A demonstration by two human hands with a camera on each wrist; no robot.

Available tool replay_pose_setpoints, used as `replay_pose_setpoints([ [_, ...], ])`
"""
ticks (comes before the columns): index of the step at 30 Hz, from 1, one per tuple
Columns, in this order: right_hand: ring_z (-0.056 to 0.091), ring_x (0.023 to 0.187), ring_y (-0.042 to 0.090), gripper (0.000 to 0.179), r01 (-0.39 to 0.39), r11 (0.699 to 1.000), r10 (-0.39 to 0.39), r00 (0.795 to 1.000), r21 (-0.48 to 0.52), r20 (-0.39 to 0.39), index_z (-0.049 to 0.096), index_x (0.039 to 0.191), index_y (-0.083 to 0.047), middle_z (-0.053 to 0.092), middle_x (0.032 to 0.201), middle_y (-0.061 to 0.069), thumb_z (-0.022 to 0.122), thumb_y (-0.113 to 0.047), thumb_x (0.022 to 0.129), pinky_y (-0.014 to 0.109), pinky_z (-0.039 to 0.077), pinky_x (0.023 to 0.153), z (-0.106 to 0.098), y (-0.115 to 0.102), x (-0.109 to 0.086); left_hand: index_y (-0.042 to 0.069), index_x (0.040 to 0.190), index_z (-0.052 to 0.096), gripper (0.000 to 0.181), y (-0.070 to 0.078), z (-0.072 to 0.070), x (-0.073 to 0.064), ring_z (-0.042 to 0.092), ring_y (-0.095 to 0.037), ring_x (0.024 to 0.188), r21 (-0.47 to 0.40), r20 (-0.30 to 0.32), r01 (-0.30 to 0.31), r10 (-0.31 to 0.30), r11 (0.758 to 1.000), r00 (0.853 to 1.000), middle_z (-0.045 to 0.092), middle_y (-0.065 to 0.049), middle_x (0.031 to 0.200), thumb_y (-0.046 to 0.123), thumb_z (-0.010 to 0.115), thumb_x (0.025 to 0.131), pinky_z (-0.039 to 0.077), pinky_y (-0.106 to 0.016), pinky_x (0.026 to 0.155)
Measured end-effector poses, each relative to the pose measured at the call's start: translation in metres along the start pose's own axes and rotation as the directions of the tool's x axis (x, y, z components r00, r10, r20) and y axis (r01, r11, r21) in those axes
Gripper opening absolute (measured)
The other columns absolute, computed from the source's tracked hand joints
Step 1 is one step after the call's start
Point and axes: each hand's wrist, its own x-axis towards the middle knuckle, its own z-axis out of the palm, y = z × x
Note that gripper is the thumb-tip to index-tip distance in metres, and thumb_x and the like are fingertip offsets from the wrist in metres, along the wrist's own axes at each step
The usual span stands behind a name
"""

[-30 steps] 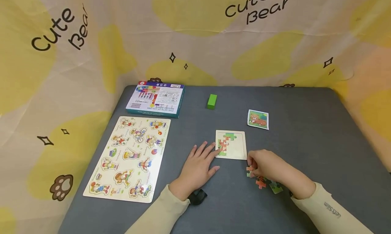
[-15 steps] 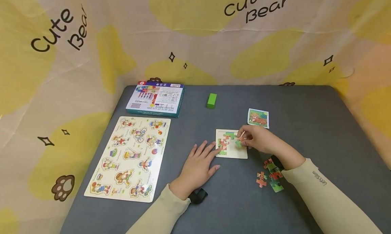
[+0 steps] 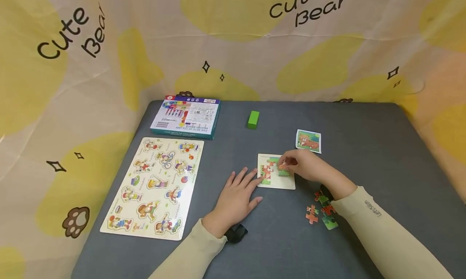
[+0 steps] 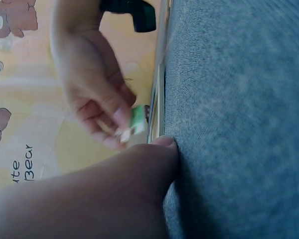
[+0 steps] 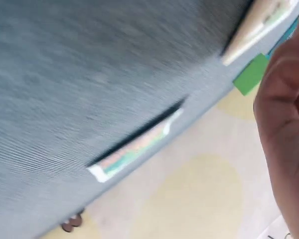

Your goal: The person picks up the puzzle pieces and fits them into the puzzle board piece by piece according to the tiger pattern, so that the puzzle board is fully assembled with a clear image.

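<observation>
1. Hands, two. Left hand (image 3: 236,199): flat, fingers straight and spread, one fingertip at the near-left edge of the puzzle tray (image 3: 281,183). Right hand (image 3: 306,165): thumb and fingers pinching one puzzle piece (image 3: 284,173), green and orange, over the tray's right half. Cannot tell whether the piece lies fully flat.

2. Nearest the body: black wristband (image 3: 236,233), one clearly seen, by the left wrist; another partly under the right sleeve.

3. Loose pieces (image 3: 329,222), below the right wrist: four or so, bunched and partly overlapping, exact count unsure; one orange piece (image 3: 311,214) sits to their left.

4. Tray, one, between the hands. Joined pieces (image 3: 267,172) run up its left side and along the top; seams too fine to count.

5. Step in hand, as I judge it: fitting the pinched piece against its neighbours. Best to line up tab with notch, lower level, press lightly with a fingertip and not force it. The left hand's light contact could brace the tray; pressing at an angle might lift neighbouring pieces.

6. Left of the left hand: picture board (image 3: 194,182), one.

7. Just beyond the right hand: picture card (image 3: 308,141), one, orange animal on green.

8. Well beyond both hands on the worktop (image 3: 364,149): green block (image 3: 253,120), one; printed box (image 3: 185,117), one, farther left.
</observation>
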Motion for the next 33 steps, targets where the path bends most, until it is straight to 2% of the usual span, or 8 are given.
replay_pose_setpoints([
  [4,0.063,0.076,0.02,0.019,-0.004,1.0,0.004,1.0,0.025,-0.005,0.066,0.122,-0.001,0.065,0.097,0.011,0.062,-0.001,0.104,0.034,0.055,0.067,-0.003,-0.011,0.014,0.027,0.162,0.043,0.064,0.001,-0.001,0.0,0.02,-0.026,0.159,0.01,0.003,0.001,-0.001,1.0,1.0,0.031,0.002,0.17,0.051,0.06,0.105,0.018,-0.053,0.126],
  [6,0.067,0.079,0.021,0.019,0.004,1.0,-0.004,1.0,0.023,0.005,0.06,0.124,0.0,0.065,0.102,0.013,0.062,-0.001,0.105,0.035,0.057,0.069,-0.004,-0.017,0.023,0.027,0.162,0.043,0.064,0.001,-0.001,0.0,0.021,-0.026,0.159,0.013,-0.001,-0.001,0.001,1.0,1.0,0.032,0.001,0.17,0.051,0.06,0.105,0.019,-0.053,0.126],
  [9,0.067,0.081,0.022,0.017,0.04,0.999,-0.04,0.999,0.0,0.011,0.06,0.115,-0.003,0.067,0.1,0.011,0.068,0.001,0.1,0.037,0.057,0.071,-0.006,-0.022,0.035,0.027,0.161,0.045,0.063,0.002,-0.001,0.0,0.023,-0.027,0.158,0.012,-0.005,-0.004,0.004,1.0,1.0,0.033,0.001,0.169,0.051,0.06,0.105,0.02,-0.053,0.126],
  [13,0.064,0.081,0.018,0.01,0.108,0.991,-0.106,0.994,-0.075,0.027,0.074,0.1,-0.008,0.072,0.096,0.005,0.076,0.0,0.095,0.036,0.055,0.071,-0.007,-0.023,0.046,0.028,0.162,0.043,0.064,0.002,0.0,0.0,0.021,-0.026,0.159,0.008,0.003,0.001,-0.001,1.0,1.0,0.033,0.001,0.17,0.051,0.059,0.105,0.019,-0.052,0.126],
  [16,0.063,0.08,0.016,0.011,0.151,0.985,-0.147,0.987,-0.078,0.059,0.08,0.099,-0.01,0.074,0.098,0.004,0.076,0.0,0.095,0.033,0.054,0.071,-0.008,-0.023,0.053,0.028,0.162,0.042,0.064,0.001,0.0,0.001,0.021,-0.026,0.159,0.014,0.006,0.004,-0.004,1.0,1.0,0.033,0.001,0.17,0.052,0.059,0.105,0.018,-0.052,0.127],
  [23,0.061,0.073,0.014,0.012,0.15,0.987,-0.145,0.985,-0.056,0.091,0.074,0.092,-0.009,0.068,0.081,-0.001,0.082,0.0,0.09,0.031,0.054,0.066,-0.001,-0.02,0.07,0.029,0.162,0.042,0.064,-0.001,-0.001,0.0,0.02,-0.026,0.159,0.022,-0.003,0.0,0.001,1.0,1.0,0.031,0.002,0.17,0.052,0.059,0.105,0.017,-0.052,0.127],
  [28,0.06,0.077,0.016,0.01,0.149,0.983,-0.143,0.988,-0.103,0.063,0.077,0.095,-0.009,0.067,0.088,0.001,0.083,-0.005,0.089,0.034,0.054,0.072,0.007,-0.016,0.075,0.029,0.162,0.042,0.064,-0.001,-0.002,0.0,0.02,-0.026,0.159,0.016,-0.003,0.004,-0.004,1.0,1.0,0.032,0.002,0.17,0.051,0.059,0.105,0.017,-0.053,0.127],
  [33,0.058,0.077,0.016,0.008,0.16,0.958,-0.175,0.984,-0.236,-0.043,0.079,0.095,-0.01,0.064,0.089,0.0,0.085,-0.011,0.09,0.035,0.053,0.071,0.02,-0.014,0.062,0.029,0.163,0.042,0.063,-0.001,-0.001,0.0,0.018,-0.025,0.16,0.026,0.015,0.005,-0.005,1.0,1.0,0.03,0.003,0.171,0.052,0.057,0.106,0.016,-0.052,0.127],
])
